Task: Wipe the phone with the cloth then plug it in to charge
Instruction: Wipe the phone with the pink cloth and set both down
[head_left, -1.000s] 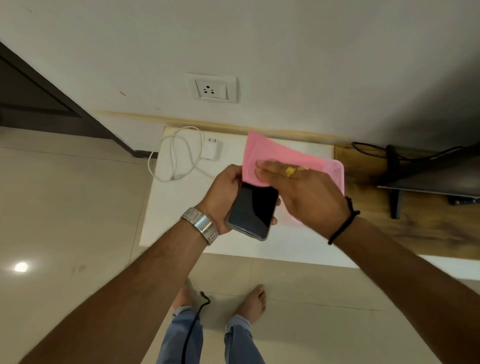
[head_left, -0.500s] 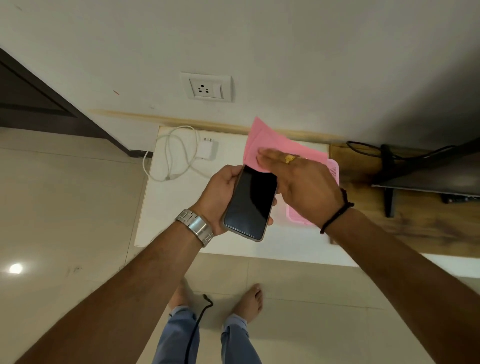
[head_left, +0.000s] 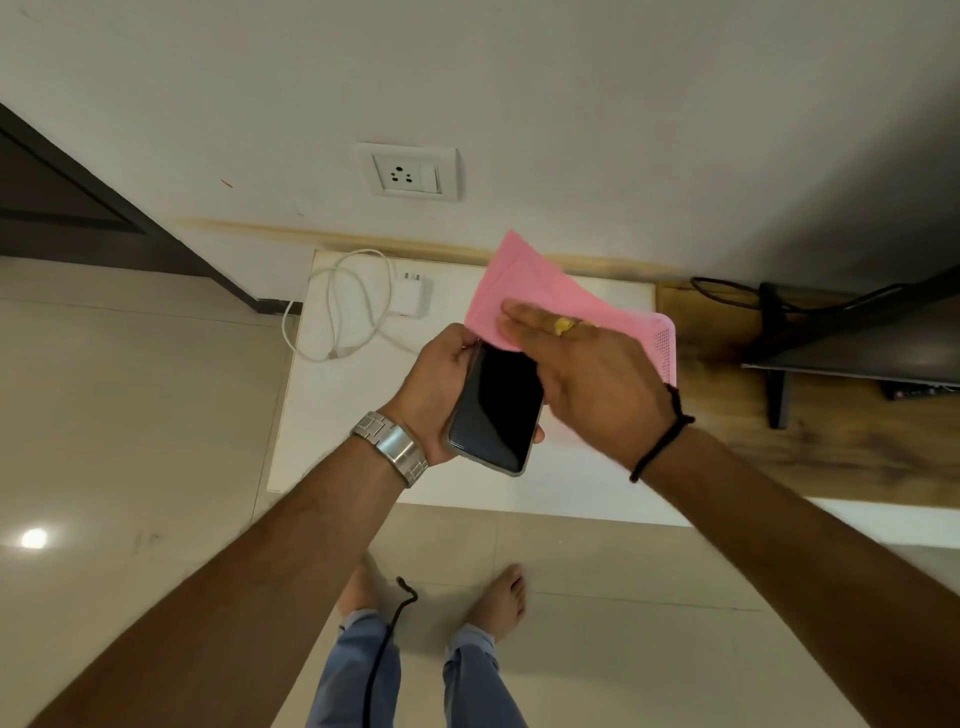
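Observation:
My left hand (head_left: 434, 397) grips a dark phone (head_left: 493, 410) by its left edge, screen up, above the white table (head_left: 332, 415). My right hand (head_left: 587, 379) lies flat on a pink cloth (head_left: 511, 283) and presses it against the phone's top right part. The cloth sticks out beyond my fingers toward the wall. A white charger plug (head_left: 413, 296) with its coiled white cable (head_left: 337, 312) lies on the table's far left corner. A wall socket (head_left: 408, 171) sits on the wall above the table.
A wooden surface (head_left: 810, 441) adjoins the table on the right, carrying a dark screen's stand (head_left: 776, 364) and black cables. A dark door frame (head_left: 104, 208) is at the left. My bare feet stand on the tiled floor (head_left: 130, 415) below the table's near edge.
My right hand with the cloth has slid up toward the phone's top end, uncovering more of the screen. The phone stays in my left hand.

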